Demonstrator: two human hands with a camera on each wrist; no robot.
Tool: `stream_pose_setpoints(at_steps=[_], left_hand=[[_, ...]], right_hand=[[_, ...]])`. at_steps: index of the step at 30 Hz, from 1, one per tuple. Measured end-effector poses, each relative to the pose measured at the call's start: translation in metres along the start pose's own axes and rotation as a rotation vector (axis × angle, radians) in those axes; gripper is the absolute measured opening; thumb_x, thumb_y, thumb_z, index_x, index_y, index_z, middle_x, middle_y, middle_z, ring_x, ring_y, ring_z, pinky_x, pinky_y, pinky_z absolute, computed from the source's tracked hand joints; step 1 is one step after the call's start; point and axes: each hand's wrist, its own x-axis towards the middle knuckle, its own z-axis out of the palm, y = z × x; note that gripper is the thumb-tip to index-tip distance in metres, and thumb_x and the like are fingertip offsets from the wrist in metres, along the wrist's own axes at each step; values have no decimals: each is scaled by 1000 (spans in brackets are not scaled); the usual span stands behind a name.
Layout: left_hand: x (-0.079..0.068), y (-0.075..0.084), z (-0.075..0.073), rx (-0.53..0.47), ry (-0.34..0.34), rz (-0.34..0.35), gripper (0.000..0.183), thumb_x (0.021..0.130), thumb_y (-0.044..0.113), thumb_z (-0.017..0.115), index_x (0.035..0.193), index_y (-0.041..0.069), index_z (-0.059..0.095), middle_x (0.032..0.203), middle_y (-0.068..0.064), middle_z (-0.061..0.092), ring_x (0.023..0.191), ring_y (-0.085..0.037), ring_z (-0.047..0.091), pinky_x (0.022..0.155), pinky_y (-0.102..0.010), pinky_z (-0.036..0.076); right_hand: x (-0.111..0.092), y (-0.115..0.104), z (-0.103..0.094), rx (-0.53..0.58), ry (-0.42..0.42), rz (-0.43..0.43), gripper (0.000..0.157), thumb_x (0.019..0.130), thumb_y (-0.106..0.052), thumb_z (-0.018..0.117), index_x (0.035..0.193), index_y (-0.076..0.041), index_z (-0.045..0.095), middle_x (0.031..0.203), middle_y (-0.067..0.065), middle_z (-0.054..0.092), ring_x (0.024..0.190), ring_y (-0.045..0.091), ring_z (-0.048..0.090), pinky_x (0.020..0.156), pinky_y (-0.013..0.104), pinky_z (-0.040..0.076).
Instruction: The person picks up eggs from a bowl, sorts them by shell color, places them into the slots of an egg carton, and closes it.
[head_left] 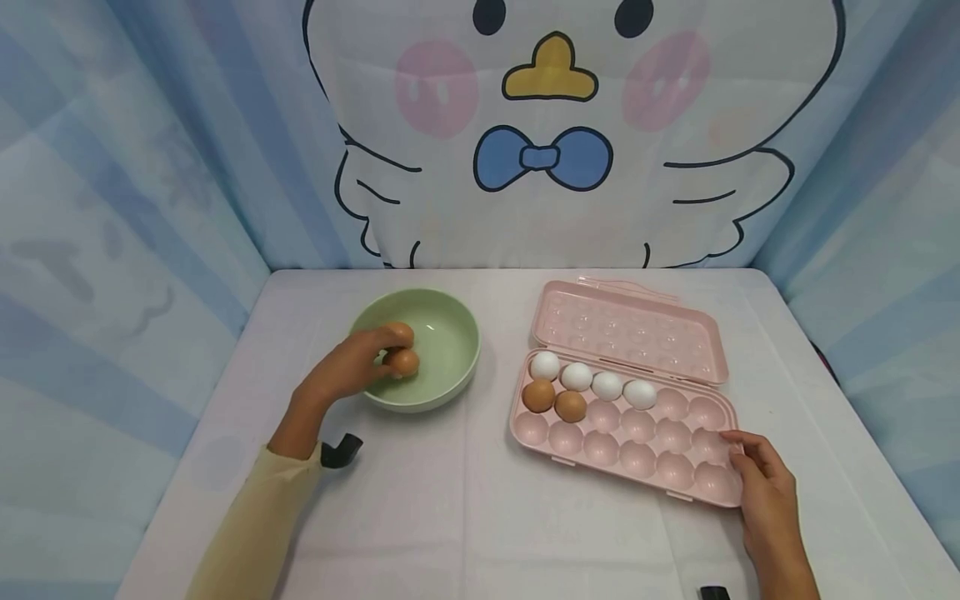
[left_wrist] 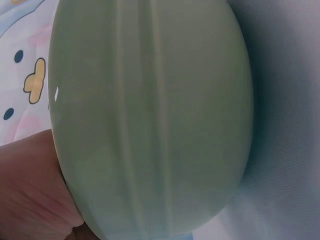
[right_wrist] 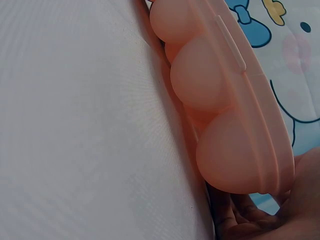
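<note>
My left hand (head_left: pixel 354 362) reaches over the near left rim of a pale green bowl (head_left: pixel 457 367). Its thumb and fingers pinch a brown egg (head_left: pixel 403 362) inside; a second brown egg (head_left: pixel 401 334) lies just beyond. In the left wrist view the bowl's outer wall (left_wrist: pixel 185 110) hides both eggs. My right hand (head_left: pixel 768 492) grips the right end of an open pink egg carton (head_left: pixel 618 479), with fingers (right_wrist: pixel 245 207) visible by its underside. White eggs (head_left: pixel 577 377) fill part of the carton's back row. Two brown eggs (head_left: pixel 571 406) sit in the middle row, at the left.
The carton's lid (head_left: pixel 630 329) lies folded back behind it. A white cloth (head_left: pixel 480 517) covers the table. A printed curtain (head_left: pixel 547 225) stands along the back edge, with blue curtains (head_left: pixel 862 208) at the sides. Black wrist camera parts (head_left: pixel 342 451) show at the left sleeve.
</note>
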Motion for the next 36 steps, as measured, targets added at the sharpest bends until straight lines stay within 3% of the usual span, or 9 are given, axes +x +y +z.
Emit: stream_pose_setpoints(at_steps=[6, 14, 21, 27, 36], left_hand=[[-3, -1, -1, 12, 6, -18, 47, 87, -7, 79, 131, -9, 64, 134, -24, 62, 129, -42, 55, 108, -53, 43], [-5, -3, -1, -36, 43, 23, 51, 85, -6, 80, 132, -9, 62, 136, -24, 60, 130, -42, 53, 110, -53, 41], [-3, -3, -1, -119, 77, 25, 51, 87, -6, 79, 135, -7, 60, 132, -19, 62, 115, -34, 61, 95, -50, 51], [2, 1, -1, -133, 85, -16, 49, 90, -1, 79, 135, -3, 61, 130, -16, 65, 112, -32, 64, 94, -48, 53], [16, 14, 2, -198, 137, 46, 50, 89, 0, 79, 135, -5, 61, 130, -18, 65, 112, -32, 65, 89, -43, 57]], right_hand=[[0, 0, 2, -4, 1, 25, 34, 111, -13, 37, 137, -11, 59, 164, 9, 33, 154, 17, 21, 119, 29, 25], [-3, 1, 4, -20, -9, -1, 35, 111, -15, 37, 137, -10, 59, 165, 10, 32, 154, 20, 22, 118, 30, 28], [-2, 2, 2, -12, -17, -15, 35, 112, -16, 37, 138, -7, 58, 165, 11, 31, 154, 20, 21, 118, 29, 27], [-1, 2, 1, -20, -7, -3, 35, 112, -15, 36, 139, -8, 58, 165, 11, 31, 154, 22, 22, 117, 30, 29], [-1, 2, 0, -28, -3, -2, 35, 112, -16, 37, 139, -8, 57, 163, 11, 33, 153, 22, 25, 117, 31, 30]])
